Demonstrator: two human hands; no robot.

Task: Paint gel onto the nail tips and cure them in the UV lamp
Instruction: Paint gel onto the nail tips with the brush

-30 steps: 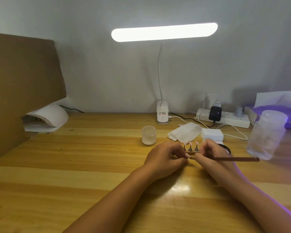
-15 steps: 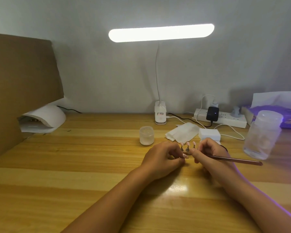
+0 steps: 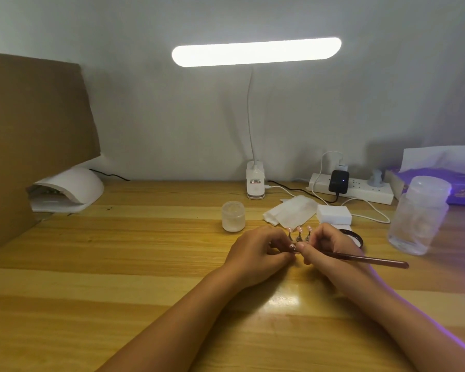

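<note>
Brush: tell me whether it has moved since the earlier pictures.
Yes. The brush has swung its free end toward the person, away from the base of the clear bottle.

Cannot see the bristle end of the brush, buried between left hand and right hand. Cannot tell gel on the nail tips: too small. Cannot see all of the black ring, partly behind the right hand.

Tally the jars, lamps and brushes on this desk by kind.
Jars: 2, small frosted jar and tall clear plastic jar.
Lamps: 2, white domed UV lamp and white bar desk lamp.
Brushes: 1, thin brown brush.
Total: 5.
</note>
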